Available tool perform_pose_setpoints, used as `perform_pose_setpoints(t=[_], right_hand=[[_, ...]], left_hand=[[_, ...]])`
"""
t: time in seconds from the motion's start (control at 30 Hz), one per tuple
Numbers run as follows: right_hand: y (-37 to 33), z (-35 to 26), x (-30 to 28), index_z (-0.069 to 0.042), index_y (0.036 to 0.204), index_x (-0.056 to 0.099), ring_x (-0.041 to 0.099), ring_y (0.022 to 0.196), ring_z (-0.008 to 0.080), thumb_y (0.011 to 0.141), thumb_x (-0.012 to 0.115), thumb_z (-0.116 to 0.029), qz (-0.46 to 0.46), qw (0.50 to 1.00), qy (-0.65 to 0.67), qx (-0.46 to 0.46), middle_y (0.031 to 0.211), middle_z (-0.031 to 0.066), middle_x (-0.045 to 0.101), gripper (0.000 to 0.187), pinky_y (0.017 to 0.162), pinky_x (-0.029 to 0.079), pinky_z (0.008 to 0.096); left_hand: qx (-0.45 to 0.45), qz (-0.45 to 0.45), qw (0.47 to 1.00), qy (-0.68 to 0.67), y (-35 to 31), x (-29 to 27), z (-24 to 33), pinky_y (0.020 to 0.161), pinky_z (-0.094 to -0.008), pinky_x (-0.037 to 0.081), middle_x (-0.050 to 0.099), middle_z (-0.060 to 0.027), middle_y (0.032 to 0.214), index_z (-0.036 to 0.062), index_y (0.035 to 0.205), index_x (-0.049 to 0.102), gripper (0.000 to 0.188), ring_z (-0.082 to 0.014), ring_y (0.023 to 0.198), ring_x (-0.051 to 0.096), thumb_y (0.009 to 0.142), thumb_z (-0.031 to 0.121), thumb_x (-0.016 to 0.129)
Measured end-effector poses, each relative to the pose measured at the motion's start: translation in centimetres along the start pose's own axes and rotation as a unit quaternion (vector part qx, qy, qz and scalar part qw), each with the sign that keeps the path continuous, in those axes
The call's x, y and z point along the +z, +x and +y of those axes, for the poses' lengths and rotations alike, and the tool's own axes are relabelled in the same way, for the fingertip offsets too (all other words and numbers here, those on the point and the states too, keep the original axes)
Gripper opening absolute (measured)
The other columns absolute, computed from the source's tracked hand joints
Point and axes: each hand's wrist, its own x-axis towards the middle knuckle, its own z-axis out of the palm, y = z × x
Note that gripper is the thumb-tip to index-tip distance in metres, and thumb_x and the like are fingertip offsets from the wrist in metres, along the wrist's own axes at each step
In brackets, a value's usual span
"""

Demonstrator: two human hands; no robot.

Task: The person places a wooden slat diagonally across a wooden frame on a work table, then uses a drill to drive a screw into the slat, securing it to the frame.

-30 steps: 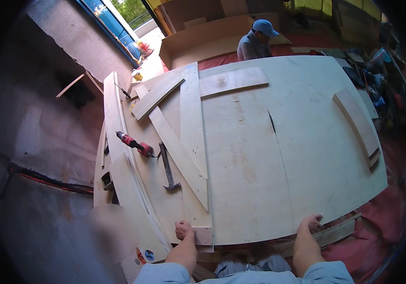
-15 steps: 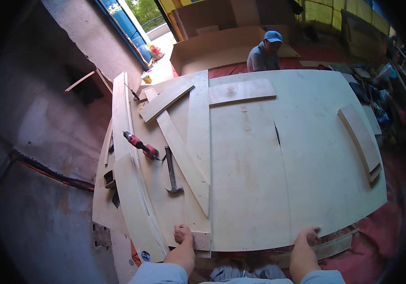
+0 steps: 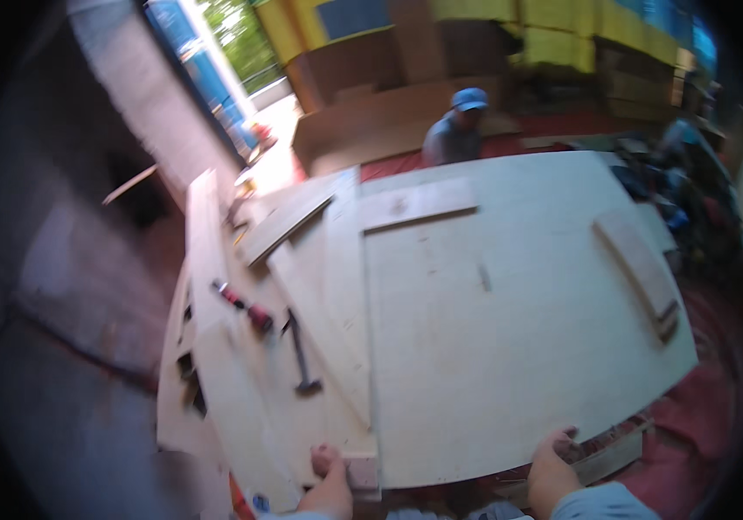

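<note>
Two hands (image 3: 553, 459) at panel's (image 3: 449, 373) lower-frame edge — blurred, can't tell if gripping. Tilting could slide hammer (image 3: 298, 350) off.

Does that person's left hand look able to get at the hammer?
Probably yes: the hammer lies just ahead of the left hand, with nothing visibly lying between them.

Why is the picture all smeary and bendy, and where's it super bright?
In the head view, the hammer and drill are smeared, perhaps by camera movement; the big wooden panel has edges curved by the fisheye lens; glare fills the doorway at the top, while the left wall is dim.
</note>
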Motion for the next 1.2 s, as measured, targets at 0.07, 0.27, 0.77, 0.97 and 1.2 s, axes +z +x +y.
perform_pose_setpoints(t=[0.07,0.27,0.77,0.97,1.2], right_hand=[[-2.6,-0.3,1.9,0.001,0.135,0.04,0.071,0.095,0.049,0.098,0.046,-0.064,-0.011,1.0,0.005,-0.026,0.1,0.0279,0.071,0.075,0.082,0.057,0.0587],[0.0,-1.5,0.9,0.0,0.138,0.04,0.071,0.094,0.0495,0.098,0.045,-0.065,0.006,0.998,0.053,0.016,0.1,0.0284,0.071,0.077,0.083,0.056,0.059],[-1.2,0.8,1.1,-0.001,0.146,0.041,0.07,0.092,0.0508,0.098,0.044,-0.066,0.044,0.996,0.062,-0.045,0.1,0.0297,0.072,0.081,0.085,0.055,0.0599],[0.9,1.0,3.8,-0.002,0.134,0.047,0.072,0.079,0.0505,0.098,0.047,-0.065,0.027,0.996,0.071,-0.044,0.086,0.0267,0.073,0.072,0.075,0.057,0.0579],[-1.4,0.1,0.2,-0.002,0.124,0.041,0.072,0.083,0.0514,0.098,0.047,-0.063,0.018,0.993,0.11,-0.048,0.093,0.0305,0.072,0.066,0.077,0.058,0.058]], left_hand=[[-0.06,0.031,0.998,-0.011,1.7,0.2,-3.9,0.079,-0.0533,0.056,0.075,-0.0193,0.096,0.011,0.099,0.067,0.029,-0.0405,0.091,0.072,0.09,0.036,0.056],[-0.023,0.017,1.0,-0.007,-2.5,-0.3,4.1,0.086,-0.0505,0.053,0.072,-0.0199,0.106,0.0093,0.113,0.062,0.036,-0.0392,0.099,0.069,0.092,0.038,0.057],[0.014,0.035,0.999,0.008,-2.5,-3.0,1.4,0.077,-0.0543,0.056,0.075,-0.0221,0.094,0.0062,0.101,0.067,0.03,-0.0429,0.087,0.072,0.095,0.03,0.049],[-0.021,0.05,0.998,0.045,-1.7,-1.4,1.6,0.08,-0.0543,0.056,0.075,-0.0215,0.097,0.0075,0.103,0.067,0.033,-0.0421,0.09,0.072,0.094,0.032,0.047],[-0.045,0.009,0.996,0.072,-2.0,-2.3,1.6,0.084,-0.0532,0.056,0.075,-0.0203,0.105,0.0126,0.108,0.068,0.035,-0.0409,0.097,0.073,0.096,0.035,0.044]])
